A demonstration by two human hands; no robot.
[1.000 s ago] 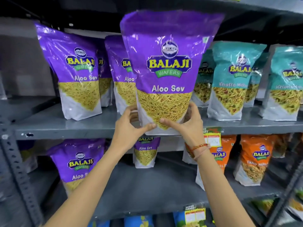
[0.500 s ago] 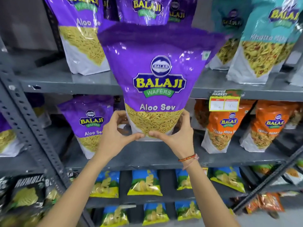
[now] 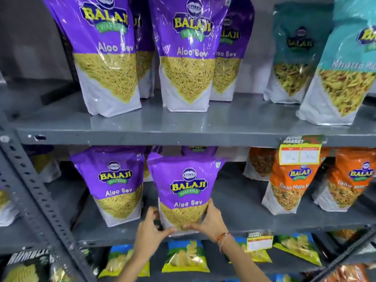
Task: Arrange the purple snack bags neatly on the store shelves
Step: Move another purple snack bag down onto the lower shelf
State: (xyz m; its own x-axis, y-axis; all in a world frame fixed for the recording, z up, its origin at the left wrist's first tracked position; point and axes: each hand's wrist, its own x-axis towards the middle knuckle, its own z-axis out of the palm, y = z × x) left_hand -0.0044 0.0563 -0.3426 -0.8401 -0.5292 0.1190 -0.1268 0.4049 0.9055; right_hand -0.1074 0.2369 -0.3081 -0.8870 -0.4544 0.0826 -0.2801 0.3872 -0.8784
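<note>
A purple Aloo Sev bag [image 3: 186,186] stands upright at the front of the middle shelf [image 3: 244,216]. My left hand [image 3: 149,231] and my right hand [image 3: 209,220] clasp its lower corners from either side, thumbs meeting under its front. Another purple bag [image 3: 116,184] stands just to its left on the same shelf, and more purple tops show behind. On the upper shelf [image 3: 183,131] two purple bags [image 3: 105,55] [image 3: 189,58] stand in front, with others behind them.
Teal bags [image 3: 343,74] fill the upper shelf's right side and orange bags [image 3: 293,186] the middle shelf's right. A yellow price tag [image 3: 299,153] hangs from the upper shelf edge. Blue-yellow chip packs [image 3: 185,259] lie below. A perforated grey upright [image 3: 34,200] slants at left.
Both hands have carried the purple bag down from the upper shelf level and onto the middle shelf, beside the other purple bag. The view has tilted downward.
</note>
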